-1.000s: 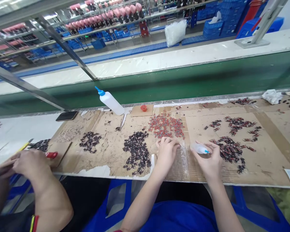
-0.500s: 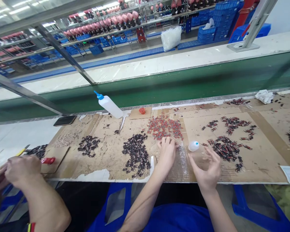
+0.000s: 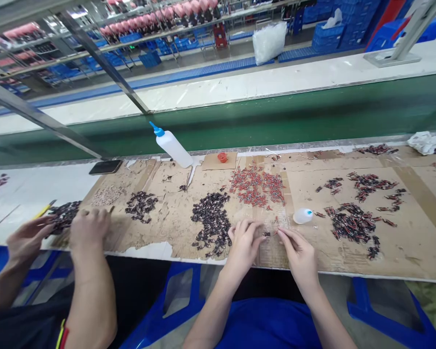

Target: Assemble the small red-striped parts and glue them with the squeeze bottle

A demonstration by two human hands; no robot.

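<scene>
On the cardboard, my left hand (image 3: 244, 242) rests at the right edge of a pile of small black parts (image 3: 211, 220), its thumb and forefinger apart. One single black part (image 3: 266, 234) lies just beyond that thumb tip. My right hand (image 3: 301, 254) has thumb and forefinger pinched together close by, at what looks like a small red part (image 3: 276, 230), too tiny to make out well. Behind both hands spreads a pile of small red parts (image 3: 252, 186). A small white bottle with a blue tip (image 3: 303, 215) lies beyond the right hand.
Black-and-red pieces (image 3: 352, 223) are heaped on the right. A large white squeeze bottle (image 3: 174, 149) leans at the back near a red cap (image 3: 222, 157) and a phone (image 3: 105, 167). At left, a co-worker's hands (image 3: 89, 228) work beside another black pile (image 3: 63, 215).
The view has shifted slightly. My left hand has drawn back from the red pile toward the black pile. My right hand has moved left from the small bottle, its fingers now pinched.
</scene>
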